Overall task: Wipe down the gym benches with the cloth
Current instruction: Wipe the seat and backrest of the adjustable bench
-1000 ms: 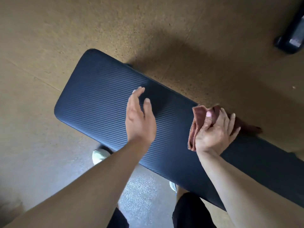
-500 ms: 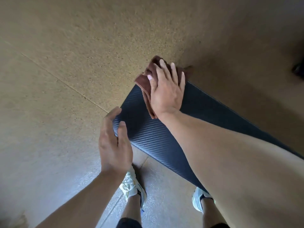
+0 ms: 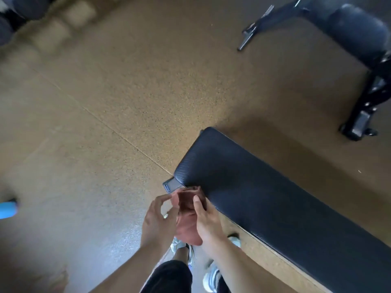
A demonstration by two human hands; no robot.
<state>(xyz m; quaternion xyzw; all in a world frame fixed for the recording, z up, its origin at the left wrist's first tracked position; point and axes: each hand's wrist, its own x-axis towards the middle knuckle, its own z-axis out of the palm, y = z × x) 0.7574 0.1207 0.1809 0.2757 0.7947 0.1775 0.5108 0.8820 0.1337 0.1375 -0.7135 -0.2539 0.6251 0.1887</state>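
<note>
Cloth (image 3: 187,210) held off the pad, in front of the body, bunched between both hands and hanging to a lobe below them. Right hand (image 3: 208,220) gripping it from the right side, thumb laid up the fabric, fingers curled behind. Left hand (image 3: 157,218) at its left edge, fingertips (image 3: 167,197) pinching or just touching the upper fold (contact blurred, not certain), other fingers loosely bent.

Near bench (image 3: 275,197) lying to the right of and beyond the hands. Long axis running from its rounded end at upper left, close above the cloth, down to the lower right and out of view. Cloth just beside the pad's near corner, at the edge, apparently not pressed on the surface. Right hand nearer the pad; left hand on the far side of the cloth from it. Judged: cloth being refolded or regripped. Next wiping stroke would go rightward and away from the body onto the pad, or on to the other bench.

Second bench (image 3: 355,32) at upper right, well apart, with a dark metal frame (image 3: 368,102) below it; blurred.

Count: cloths, one. Benches in view, two. Hands, two. Shoes (image 3: 211,278) below the hands, two. Blue object (image 3: 7,210) at left margin, one, unidentifiable. Small dark bracket (image 3: 171,185) under the near bench's end, one. Speckled tan floor (image 3: 105,102) throughout.
</note>
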